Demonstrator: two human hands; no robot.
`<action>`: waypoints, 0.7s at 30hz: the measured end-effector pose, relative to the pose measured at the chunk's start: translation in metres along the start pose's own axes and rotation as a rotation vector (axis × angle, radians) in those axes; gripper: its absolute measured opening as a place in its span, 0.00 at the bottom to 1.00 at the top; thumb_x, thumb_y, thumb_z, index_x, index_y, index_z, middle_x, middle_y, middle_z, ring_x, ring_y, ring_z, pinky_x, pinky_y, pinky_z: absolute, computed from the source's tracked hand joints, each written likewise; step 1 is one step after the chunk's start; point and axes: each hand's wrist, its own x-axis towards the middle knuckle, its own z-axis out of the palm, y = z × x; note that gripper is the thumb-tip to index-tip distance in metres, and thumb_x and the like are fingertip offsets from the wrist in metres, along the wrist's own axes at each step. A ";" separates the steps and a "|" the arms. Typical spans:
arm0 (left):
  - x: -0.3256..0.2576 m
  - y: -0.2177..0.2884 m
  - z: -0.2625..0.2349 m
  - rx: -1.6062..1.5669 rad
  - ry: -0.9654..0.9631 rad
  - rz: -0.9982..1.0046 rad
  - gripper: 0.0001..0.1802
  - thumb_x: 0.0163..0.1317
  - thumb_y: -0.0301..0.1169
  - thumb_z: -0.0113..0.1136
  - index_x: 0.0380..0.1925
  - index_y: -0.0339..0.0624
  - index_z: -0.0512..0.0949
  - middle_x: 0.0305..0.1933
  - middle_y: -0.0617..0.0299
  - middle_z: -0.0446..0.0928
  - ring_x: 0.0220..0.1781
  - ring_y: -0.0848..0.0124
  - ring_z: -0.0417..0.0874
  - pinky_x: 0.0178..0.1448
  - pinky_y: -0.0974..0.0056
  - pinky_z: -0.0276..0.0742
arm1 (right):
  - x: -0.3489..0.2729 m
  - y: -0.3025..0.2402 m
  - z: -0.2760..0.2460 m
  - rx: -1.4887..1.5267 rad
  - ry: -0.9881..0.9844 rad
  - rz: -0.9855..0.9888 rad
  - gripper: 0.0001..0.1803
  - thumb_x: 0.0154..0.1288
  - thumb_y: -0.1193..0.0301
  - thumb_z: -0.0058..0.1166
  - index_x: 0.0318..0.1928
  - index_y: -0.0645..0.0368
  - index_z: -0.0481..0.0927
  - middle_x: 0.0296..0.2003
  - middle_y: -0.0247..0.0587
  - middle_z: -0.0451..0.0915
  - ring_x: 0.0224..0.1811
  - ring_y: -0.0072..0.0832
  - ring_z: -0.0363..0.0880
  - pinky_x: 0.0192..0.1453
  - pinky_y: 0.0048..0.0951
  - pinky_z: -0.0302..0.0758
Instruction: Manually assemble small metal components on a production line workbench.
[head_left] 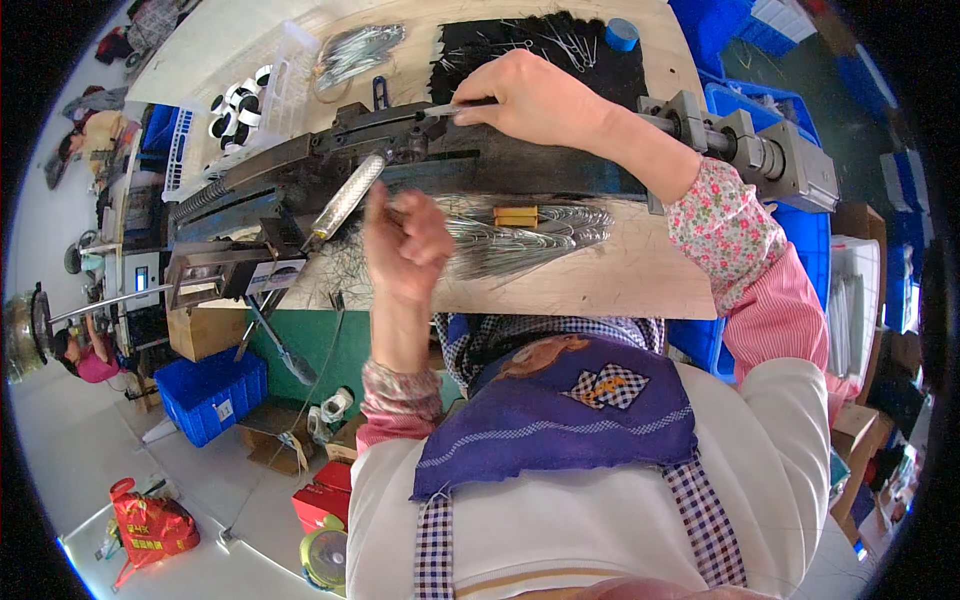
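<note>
My right hand (530, 100) is over the dark metal bench fixture (400, 135), its thumb and fingers pinching a thin light-grey metal piece (445, 110) whose end rests at the fixture's top. Just below the fixture is my left hand (408, 240), slightly blurred, thumb up and fingers loosely curled with nothing seen in them. It is beside a lever handle (348, 198) wrapped in silvery material, close to its upper end but apparently not gripping it. A bundle of thin metal wires (530, 240) lies near my left hand, with a yellow block (516, 216) on it.
A clear plastic basket (285, 90) of black-and-white round parts stands at the far left. Behind the fixture, a black cloth (480, 40) carries loose wire pieces beside a blue cap (621, 35). A bagged wire bundle (360, 55) lies nearby. A motor-like cylinder assembly (745, 150) extends right.
</note>
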 end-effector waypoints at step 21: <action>-0.115 0.033 -0.007 2.378 1.247 1.349 0.32 0.64 0.46 0.56 0.60 0.33 0.67 0.66 0.43 0.58 0.67 0.46 0.56 0.69 0.50 0.52 | -0.090 -0.048 0.028 -0.295 -0.093 -0.019 0.04 0.54 0.73 0.53 0.31 0.58 0.74 0.27 0.37 0.73 0.30 0.33 0.82 0.30 0.31 0.79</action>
